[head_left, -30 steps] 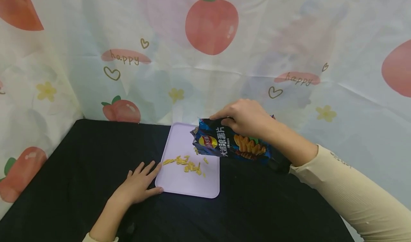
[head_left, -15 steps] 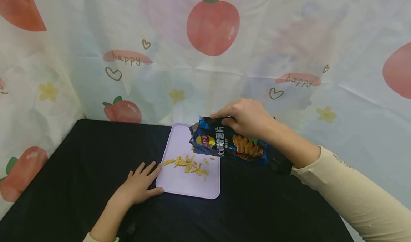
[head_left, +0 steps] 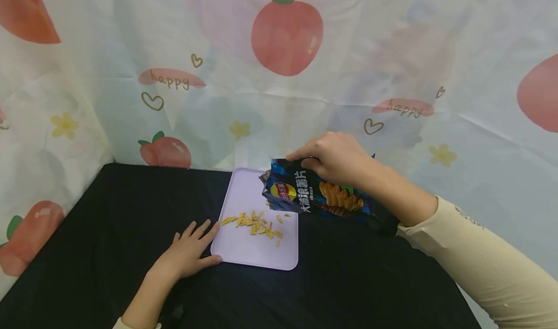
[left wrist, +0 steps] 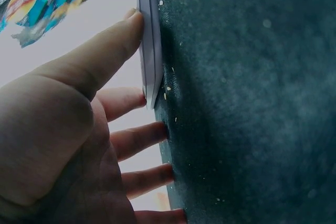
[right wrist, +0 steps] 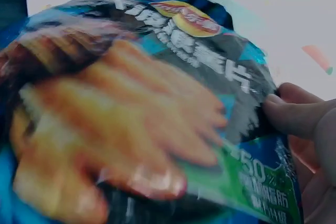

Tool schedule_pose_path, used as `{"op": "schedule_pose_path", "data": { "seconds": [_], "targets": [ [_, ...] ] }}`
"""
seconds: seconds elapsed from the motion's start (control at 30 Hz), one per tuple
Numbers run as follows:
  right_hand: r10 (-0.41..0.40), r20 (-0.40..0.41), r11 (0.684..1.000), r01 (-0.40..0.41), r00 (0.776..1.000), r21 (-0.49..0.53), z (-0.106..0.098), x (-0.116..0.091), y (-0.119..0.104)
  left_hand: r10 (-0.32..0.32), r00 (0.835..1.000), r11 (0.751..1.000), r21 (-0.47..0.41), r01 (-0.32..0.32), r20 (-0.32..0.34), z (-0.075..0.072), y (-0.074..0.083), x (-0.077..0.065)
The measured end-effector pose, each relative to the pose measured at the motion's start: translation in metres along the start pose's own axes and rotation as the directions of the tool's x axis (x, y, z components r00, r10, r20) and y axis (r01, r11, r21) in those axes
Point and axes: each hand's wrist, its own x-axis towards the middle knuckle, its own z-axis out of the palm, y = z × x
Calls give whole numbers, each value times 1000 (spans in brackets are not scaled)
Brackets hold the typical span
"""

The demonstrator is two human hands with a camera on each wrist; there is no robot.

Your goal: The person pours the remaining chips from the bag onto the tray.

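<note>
A dark blue and black chip bag [head_left: 311, 193] with chips pictured on its front is held nearly sideways by my right hand [head_left: 333, 157]. The fingers and thumb grip its upper edge, and its torn mouth points left over the pale purple tray [head_left: 261, 254]. Yellow chip pieces [head_left: 257, 225] lie scattered across the middle of that tray. My left hand [head_left: 187, 251] rests at the tray's left side with fingers spread. In the left wrist view, the thumb and index fingertip touch the tray's rim [left wrist: 150, 51]. What is inside the bag is hidden.
A black cloth [head_left: 157, 193] covers the table. Behind it and on the left hangs a pale curtain [head_left: 244, 91] printed with fruit, hearts and flowers. Small crumbs [left wrist: 168, 90] dot the cloth beside the tray.
More chip pieces lie on the tray than one second ago, mainly toward its right side. The bag shifted slightly left, then back right. My left hand has stayed at the tray's edge.
</note>
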Motion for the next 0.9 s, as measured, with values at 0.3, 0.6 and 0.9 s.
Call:
{"op": "schedule_pose_path", "data": {
  "seconds": [0.3,0.6,0.9],
  "targets": [
    [1,-2,1000,-1,1000,18,0,2,0,20,1000,1000,-3,-20,-21,-2,-1,-2],
    [-11,15,1000,11,1000,15,0,5,-4,23,1000,1000,1,-23,-17,-1,0,-1],
    [-9,18,1000,9,1000,-5,0,6,-4,24,1000,1000,2,-24,-20,-2,-1,-1]
  ]
}}
